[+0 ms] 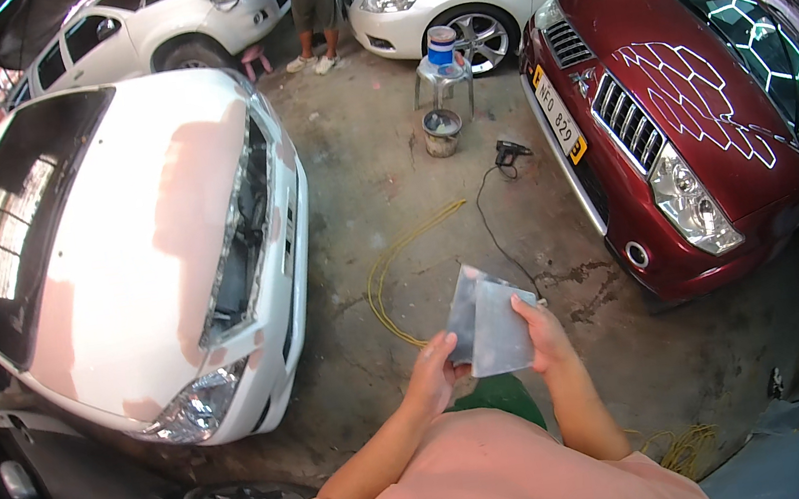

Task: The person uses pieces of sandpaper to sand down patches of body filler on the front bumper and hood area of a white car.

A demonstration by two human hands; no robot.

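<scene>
Two thin, flat, roughly rectangular sheets are held in front of my body, one partly overlapping the other. My left hand (431, 376) is closed on the darker grey sheet (464, 314) by its left edge, thumb on top. Along the right edge of the paler, cloudy grey sheet (499, 333), my right hand (547, 333) grips with its thumb lying on the face. The paler sheet covers part of the darker one. What the sheets are made of I cannot tell.
A white car (145, 232) with pinkish patches stands left, a dark red car (673, 102) right. On the concrete floor lie a yellow hose or cord (381, 277) and a corded heat gun (510, 151). Beyond are a bucket (443, 143), a stool (441, 77) bearing a can, and a person (314, 8).
</scene>
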